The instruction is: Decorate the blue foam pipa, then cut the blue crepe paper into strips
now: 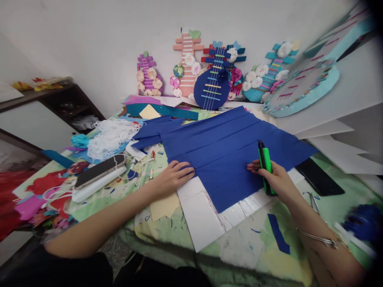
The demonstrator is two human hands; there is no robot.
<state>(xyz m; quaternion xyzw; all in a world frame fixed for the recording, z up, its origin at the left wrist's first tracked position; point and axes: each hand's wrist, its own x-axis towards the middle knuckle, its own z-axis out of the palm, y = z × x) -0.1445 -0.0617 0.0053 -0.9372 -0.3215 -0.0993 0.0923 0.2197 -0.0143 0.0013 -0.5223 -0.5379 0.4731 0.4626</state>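
Observation:
A large creased sheet of blue paper (pixel 215 147) lies across the middle of the table, partly over white boards (pixel 200 215). My left hand (pixel 175 177) rests flat at the sheet's left edge, fingers spread and holding nothing. In my right hand (pixel 272 175) is a green and black utility knife (pixel 265 165), held upright above the right part of the sheet. Whether a blade is out cannot be made out. A small blue scrap (pixel 279 234) lies near the front edge, below my right hand.
Decorated paper instruments (pixel 212 89) lean on the back wall. White yarn (pixel 112 137), a phone on a white box (pixel 100 171) and coloured scraps sit at left. At right are a black phone (pixel 320 176), scissors (pixel 314 203) and a blue bundle (pixel 363 223).

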